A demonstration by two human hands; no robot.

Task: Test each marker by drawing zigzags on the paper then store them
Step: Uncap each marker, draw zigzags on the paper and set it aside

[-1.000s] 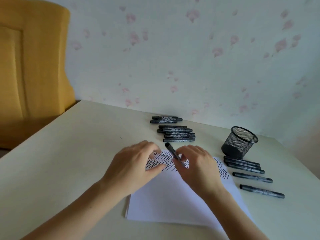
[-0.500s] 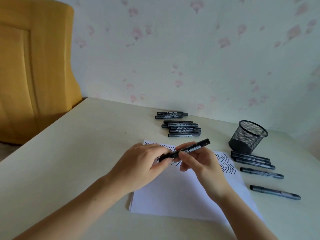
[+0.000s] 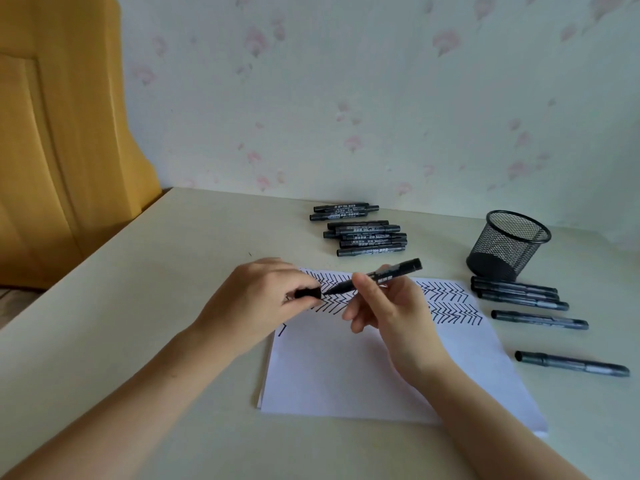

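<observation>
While the right hand [image 3: 388, 306] pinches an uncapped marker [image 3: 375, 277] over the paper [image 3: 363, 372], the left hand [image 3: 256, 299] grips its cap [image 3: 307, 293].
Loose markers [image 3: 360, 233] lie at 12 o'clock of the paper; a mesh cup [image 3: 507, 244] stands at 2 o'clock, more markers [image 3: 533, 303] at 3.

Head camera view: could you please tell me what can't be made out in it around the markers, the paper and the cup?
- Zigzags: the middle part is hidden behind both hands.
- Cap: partly covered by the left hand.
- Marker label: too small to read; the right hand covers some.
- Mesh cup: the camera angle hides its inside floor.
- Marker pile: labels blurred.
</observation>
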